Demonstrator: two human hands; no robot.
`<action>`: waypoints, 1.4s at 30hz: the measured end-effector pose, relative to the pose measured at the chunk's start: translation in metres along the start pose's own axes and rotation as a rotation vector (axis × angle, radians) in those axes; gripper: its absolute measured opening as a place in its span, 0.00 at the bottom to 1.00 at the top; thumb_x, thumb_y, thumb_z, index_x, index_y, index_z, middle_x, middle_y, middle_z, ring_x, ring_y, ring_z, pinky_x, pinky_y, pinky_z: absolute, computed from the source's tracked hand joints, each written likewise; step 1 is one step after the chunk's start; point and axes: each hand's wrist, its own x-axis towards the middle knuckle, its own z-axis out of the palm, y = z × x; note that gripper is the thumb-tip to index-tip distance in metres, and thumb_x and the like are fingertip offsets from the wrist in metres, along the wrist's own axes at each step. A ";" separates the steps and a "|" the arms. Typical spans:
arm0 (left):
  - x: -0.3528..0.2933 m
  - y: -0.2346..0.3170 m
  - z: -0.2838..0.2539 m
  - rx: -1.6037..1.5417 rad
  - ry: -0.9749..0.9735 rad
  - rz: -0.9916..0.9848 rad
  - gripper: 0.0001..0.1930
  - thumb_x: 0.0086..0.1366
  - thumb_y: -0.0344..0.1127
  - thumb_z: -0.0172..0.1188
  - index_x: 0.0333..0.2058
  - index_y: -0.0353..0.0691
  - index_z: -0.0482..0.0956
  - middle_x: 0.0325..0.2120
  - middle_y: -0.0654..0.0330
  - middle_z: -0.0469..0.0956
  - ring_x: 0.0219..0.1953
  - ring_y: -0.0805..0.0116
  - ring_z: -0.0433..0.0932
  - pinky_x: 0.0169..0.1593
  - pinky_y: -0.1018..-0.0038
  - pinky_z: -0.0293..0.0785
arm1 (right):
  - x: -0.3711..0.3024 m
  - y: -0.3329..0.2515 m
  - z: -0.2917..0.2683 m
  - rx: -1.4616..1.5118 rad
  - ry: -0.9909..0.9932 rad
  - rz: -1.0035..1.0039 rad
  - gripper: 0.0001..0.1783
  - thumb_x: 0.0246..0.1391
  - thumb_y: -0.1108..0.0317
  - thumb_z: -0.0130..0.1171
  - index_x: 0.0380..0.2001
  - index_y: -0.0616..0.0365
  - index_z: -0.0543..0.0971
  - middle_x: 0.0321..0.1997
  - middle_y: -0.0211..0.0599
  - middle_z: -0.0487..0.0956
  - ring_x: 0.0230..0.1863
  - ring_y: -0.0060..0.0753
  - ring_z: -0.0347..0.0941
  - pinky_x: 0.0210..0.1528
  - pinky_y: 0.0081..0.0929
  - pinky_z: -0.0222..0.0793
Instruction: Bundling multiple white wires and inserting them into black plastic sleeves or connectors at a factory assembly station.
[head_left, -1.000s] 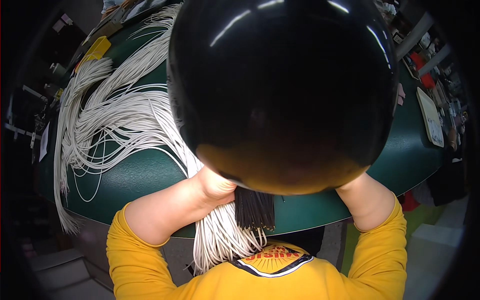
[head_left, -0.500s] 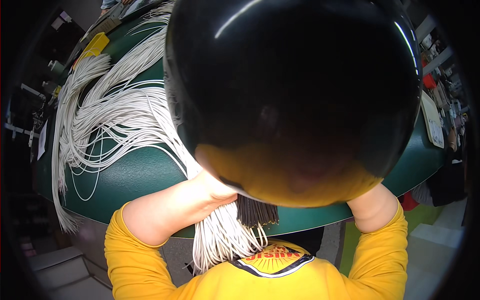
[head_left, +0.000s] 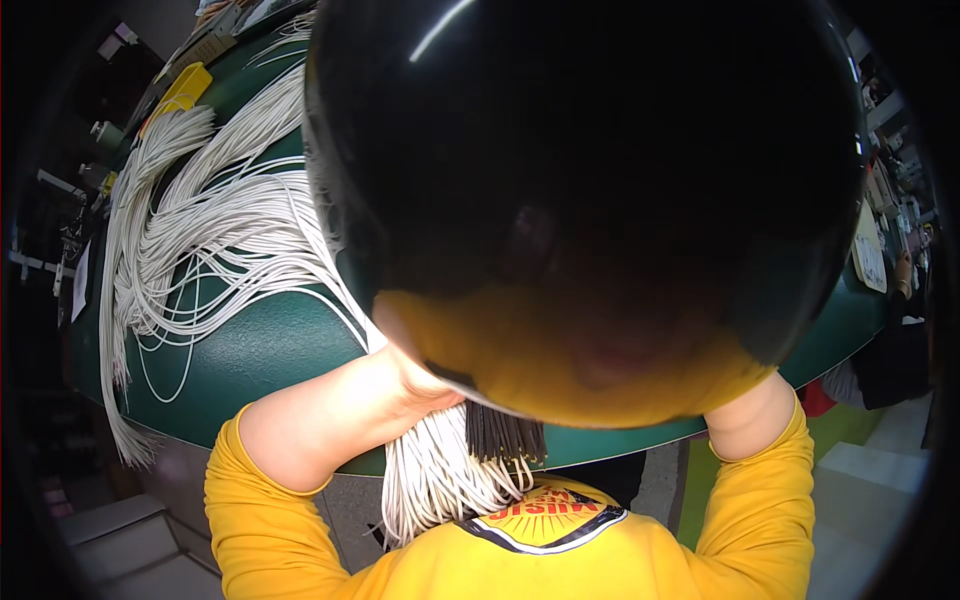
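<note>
White cables (head_left: pixel 230 220), laid in a thick, wavy bundle over the left half of a green worktop (head_left: pixel 260 350). Swept from the upper left in several broad curves, then drawn together toward the near edge and passing beneath the left hand (head_left: pixel 425 385). Below that hand, a dense fan of the same cables hanging past the worktop's edge, lower part bent to the right against a yellow shirt (head_left: pixel 560 570). Just beside the fan, on its right, a bunch of black strands (head_left: pixel 503 435) with small brassy tips at the lower ends.

Over the middle and right, a large glossy black dome (head_left: pixel 600 200), with a streak of light near the top and a yellow reflection along the bottom. Tucked behind its lower rim, the fingers of the left hand; cannot tell whether spread, pressed together or pinching the cables. Visible only: the wrist and the heel of that hand, close against the bundle. Right hand wholly hidden by the dome, fingers included; cannot tell their state or contact. In sight on that side, just the right forearm (head_left: pixel 750 415), rising from a pushed-up yellow sleeve.

At the upper left, a yellow bin (head_left: pixel 185 88) right by one end of the bundle. Farther down the left side, a white sheet (head_left: pixel 80 285) near the worktop's edge. On the far right, a pale board (head_left: pixel 868 250), partly covered by the dome.
</note>
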 end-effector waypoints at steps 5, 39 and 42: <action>0.002 -0.001 0.003 -0.004 -0.011 -0.009 0.21 0.46 0.23 0.59 0.41 0.36 0.67 0.32 0.57 0.70 0.34 0.67 0.71 0.38 0.74 0.69 | 0.003 0.011 -0.002 -0.371 0.060 -0.046 0.12 0.44 0.81 0.48 0.36 0.70 0.66 0.28 0.43 0.73 0.22 0.31 0.72 0.26 0.22 0.70; -0.002 0.002 -0.001 -0.015 0.001 -0.059 0.28 0.42 0.25 0.63 0.45 0.36 0.65 0.39 0.57 0.68 0.41 0.67 0.68 0.45 0.72 0.66 | 0.002 0.003 -0.062 -0.287 -0.426 0.002 0.06 0.44 0.79 0.49 0.29 0.68 0.69 0.21 0.34 0.71 0.21 0.19 0.67 0.25 0.14 0.64; -0.004 0.002 -0.003 -0.018 0.023 -0.059 0.28 0.42 0.25 0.64 0.45 0.36 0.64 0.39 0.56 0.68 0.41 0.67 0.68 0.45 0.72 0.66 | 0.006 0.004 -0.013 -0.499 -0.100 -0.147 0.09 0.43 0.80 0.49 0.32 0.68 0.68 0.23 0.32 0.71 0.25 0.18 0.67 0.28 0.15 0.65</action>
